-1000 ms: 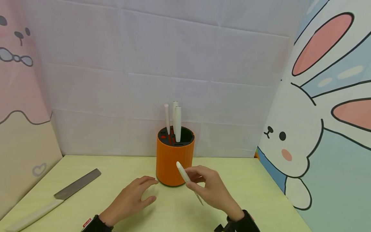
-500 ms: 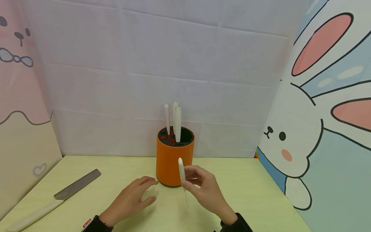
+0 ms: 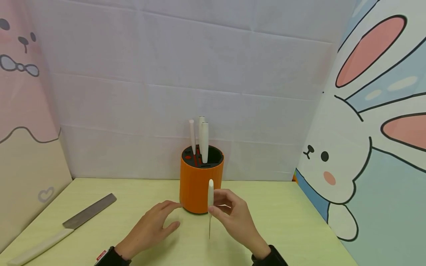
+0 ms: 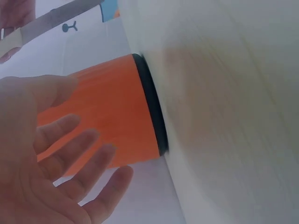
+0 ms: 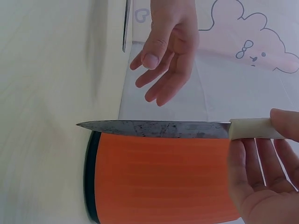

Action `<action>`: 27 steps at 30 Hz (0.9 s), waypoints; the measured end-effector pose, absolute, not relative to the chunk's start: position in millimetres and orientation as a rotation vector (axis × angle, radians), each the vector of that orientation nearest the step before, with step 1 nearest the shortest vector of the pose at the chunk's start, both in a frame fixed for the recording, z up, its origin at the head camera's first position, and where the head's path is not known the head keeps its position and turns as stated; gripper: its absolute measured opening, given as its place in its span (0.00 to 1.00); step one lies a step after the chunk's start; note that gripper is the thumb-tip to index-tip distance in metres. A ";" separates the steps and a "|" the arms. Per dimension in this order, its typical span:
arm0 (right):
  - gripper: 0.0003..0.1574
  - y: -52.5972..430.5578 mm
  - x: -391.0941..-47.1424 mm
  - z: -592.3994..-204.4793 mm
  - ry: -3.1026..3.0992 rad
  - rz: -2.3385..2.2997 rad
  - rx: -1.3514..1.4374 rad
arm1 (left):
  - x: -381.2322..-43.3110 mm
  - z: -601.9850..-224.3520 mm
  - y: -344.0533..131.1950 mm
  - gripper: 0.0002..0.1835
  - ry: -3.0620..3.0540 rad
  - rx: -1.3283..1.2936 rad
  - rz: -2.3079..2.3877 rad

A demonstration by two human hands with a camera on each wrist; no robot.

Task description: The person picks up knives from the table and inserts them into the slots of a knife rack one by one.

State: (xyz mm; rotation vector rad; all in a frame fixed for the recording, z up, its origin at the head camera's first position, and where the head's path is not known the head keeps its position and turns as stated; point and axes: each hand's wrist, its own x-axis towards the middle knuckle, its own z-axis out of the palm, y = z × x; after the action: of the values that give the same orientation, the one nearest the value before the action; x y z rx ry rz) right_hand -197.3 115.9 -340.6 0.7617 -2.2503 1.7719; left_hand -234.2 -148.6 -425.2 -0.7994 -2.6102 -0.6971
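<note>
My right hand pinches the white handle of a small kitchen knife between thumb and fingers. The knife stands nearly upright in the head view, its pointed blade downward. Just behind it is a round orange knife block with a black slotted top. Two white handles and a thinner pinkish one stick up from that top. My left hand holds nothing; its fingers are loosely spread by the block's lower left side. Whether a fingertip touches the block, I cannot tell.
A large knife with a broad grey blade and a pale handle lies at the left of the pale wooden table. A white sheet hangs behind, with cartoon-printed panels on both sides.
The small knife has turned from slanted, its tip toward the lower right, to nearly upright. My right hand has shifted slightly left. The left hand stays almost still.
</note>
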 end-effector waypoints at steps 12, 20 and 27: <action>0.20 115.1 -197.8 -342.4 -2.222 1.817 0.734 | -236.4 -390.5 -112.9 0.23 -2.359 -0.895 -1.277; 0.20 115.9 -198.6 -344.1 -2.204 1.788 0.781 | -235.7 -358.8 -82.5 0.18 -2.250 -0.867 -1.413; 0.19 116.8 -200.3 -345.9 -2.171 1.798 0.791 | -233.5 -346.0 -66.7 0.15 -2.190 -0.855 -1.433</action>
State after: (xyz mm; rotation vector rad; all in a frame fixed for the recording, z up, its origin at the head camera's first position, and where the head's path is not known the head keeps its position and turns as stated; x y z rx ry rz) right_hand -200.3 116.8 -345.9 0.7913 -2.1707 1.7982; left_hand -233.5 -66.7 -346.0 -0.8548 -2.1898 -1.4332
